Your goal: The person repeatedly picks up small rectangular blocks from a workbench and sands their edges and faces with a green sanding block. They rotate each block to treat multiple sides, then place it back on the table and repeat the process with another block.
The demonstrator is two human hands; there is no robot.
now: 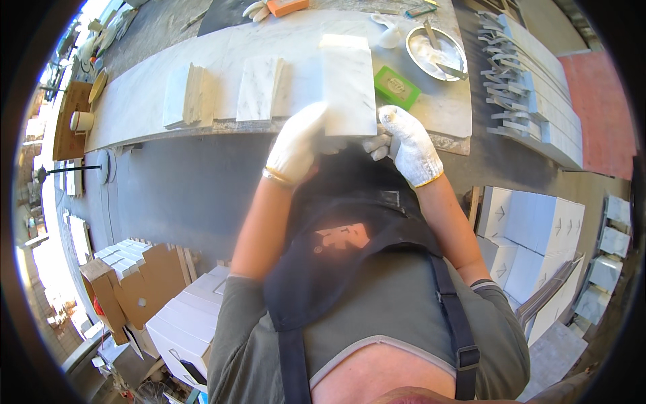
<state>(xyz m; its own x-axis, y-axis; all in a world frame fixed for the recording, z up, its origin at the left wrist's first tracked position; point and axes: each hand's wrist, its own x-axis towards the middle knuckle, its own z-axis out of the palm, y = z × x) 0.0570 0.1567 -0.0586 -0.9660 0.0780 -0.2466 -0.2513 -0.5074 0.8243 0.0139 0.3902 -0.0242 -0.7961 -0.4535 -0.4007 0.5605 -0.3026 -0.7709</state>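
Note:
A white marble tile (348, 91) with faint grey veins lies between my hands, its near end reaching past the table's front edge. My left hand (298, 143), in a white knit glove, grips its near left side, with fingertips partly hidden below the tile. At the near right corner, my right hand (409, 143), also gloved, has its thumb by the edge and its fingers curled under. Just right of the tile sits a green box (397, 87). Behind that, a white bowl (417, 66) holds white paste and a putty knife (449, 71).
Two tile stacks, one farther left (178, 95) and one nearer (258, 89), stand on the marble-topped table (145, 87). Long white slabs with grey strips (531, 87) lie at the right. White cartons (528, 225) flank me at right, more cartons (192, 313) at left.

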